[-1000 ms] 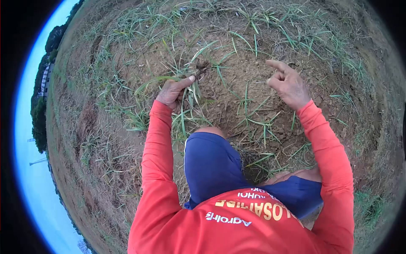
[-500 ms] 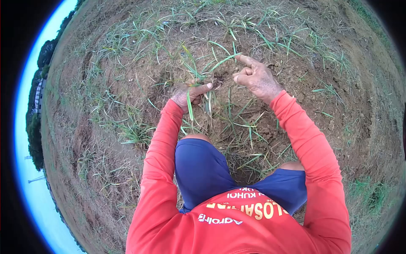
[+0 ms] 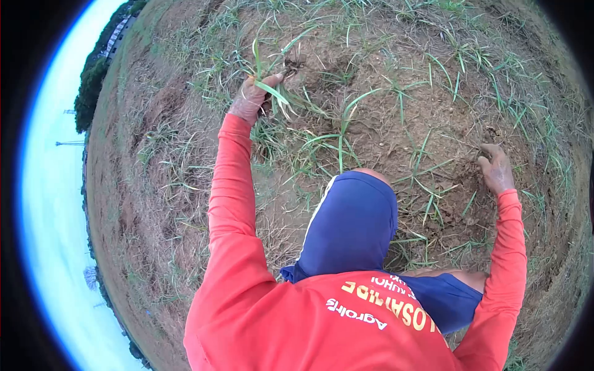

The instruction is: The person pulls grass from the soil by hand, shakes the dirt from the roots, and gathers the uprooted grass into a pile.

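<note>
You crouch on bare brown soil [image 3: 380,127], seen from above, in a long-sleeved red shirt [image 3: 303,328] with white and yellow lettering. Your left hand [image 3: 252,99], arm stretched well forward, is closed around a loose tuft of long, narrow green leaves [image 3: 273,93]. The thumb presses along it, and at its far end, just beyond the thumb, sits a dark, tangled clump that looks like roots [image 3: 292,64]. The leaves splay to several sides, so a slack pinch could let thin ones slip out, and a hard squeeze could crease or tear them. The dark clump looks crumbly; a knock could shed bits of it.

Your right hand [image 3: 497,172] is well apart, low over the ground to your right, fingers bent inward beside rough, broken soil. You cannot be told whether it holds anything, or whether the fingertips touch the earth; hard clods could scrape them.

Between your hands stands a thin, arching green plant [image 3: 342,133], its lower leaves reaching your knee in dark blue fabric shorts [image 3: 354,216]. Shifting that knee forward could flatten it.
</note>
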A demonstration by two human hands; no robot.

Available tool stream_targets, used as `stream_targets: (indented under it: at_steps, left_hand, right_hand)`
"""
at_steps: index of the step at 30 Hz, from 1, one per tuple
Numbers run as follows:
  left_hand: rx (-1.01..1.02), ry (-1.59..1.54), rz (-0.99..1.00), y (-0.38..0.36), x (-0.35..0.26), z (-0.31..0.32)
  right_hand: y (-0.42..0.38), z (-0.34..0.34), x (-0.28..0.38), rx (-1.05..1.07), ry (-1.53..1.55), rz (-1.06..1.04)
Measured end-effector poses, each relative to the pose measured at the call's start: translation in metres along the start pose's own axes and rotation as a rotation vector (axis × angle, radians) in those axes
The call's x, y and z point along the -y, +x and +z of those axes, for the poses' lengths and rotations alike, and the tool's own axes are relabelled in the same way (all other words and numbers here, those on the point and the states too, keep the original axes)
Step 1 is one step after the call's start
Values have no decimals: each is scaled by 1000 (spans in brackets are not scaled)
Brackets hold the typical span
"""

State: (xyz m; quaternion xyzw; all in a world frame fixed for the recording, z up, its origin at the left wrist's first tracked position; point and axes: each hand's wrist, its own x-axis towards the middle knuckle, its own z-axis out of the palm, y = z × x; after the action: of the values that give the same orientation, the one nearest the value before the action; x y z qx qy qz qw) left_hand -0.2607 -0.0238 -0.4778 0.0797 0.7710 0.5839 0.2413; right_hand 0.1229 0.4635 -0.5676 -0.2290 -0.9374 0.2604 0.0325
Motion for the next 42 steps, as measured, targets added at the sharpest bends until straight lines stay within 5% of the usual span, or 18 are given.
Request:
stream_targets:
  at_steps: [7, 11, 13, 16, 18, 21, 26, 29, 36, 37, 42]
  left_hand:
    - [-407, 737, 236, 12, 55, -174]
    - [-211, 560, -300, 40, 122, -201]
    - [-94, 1005, -377, 22, 97, -179]
    - [-122, 1224, -280, 50, 123, -187]
    - [-393, 1088, 58, 72, 147, -177]
    - [-348, 1048, 299, 77, 129, -96]
    - [-248, 946, 421, 105, 139, 7]
    - [-147, 1128, 208, 107, 124, 33]
    - [-191, 1083, 138, 127, 153, 23]
    - [-362, 999, 248, 123, 158, 31]
    - [-277, 1049, 142, 143, 168, 31]
  right_hand:
    - [-14, 17, -53, -44, -235, -32]
    - [-13, 11, -45, 46, -230, 54]
    - [-16, 7, -46, 42, -196, 74]
    - [-22, 11, -59, -39, -306, 80]
    - [-23, 15, -56, -19, -360, 137]
    - [-25, 21, -40, 18, -420, 174]
    - [-23, 20, -27, 58, -416, 213]
    - [-25, 22, -25, 37, -410, 206]
    - [-28, 29, -28, 31, -487, 196]
    - [-27, 30, -27, 42, -501, 210]
    - [-22, 30, -11, 102, -582, 273]
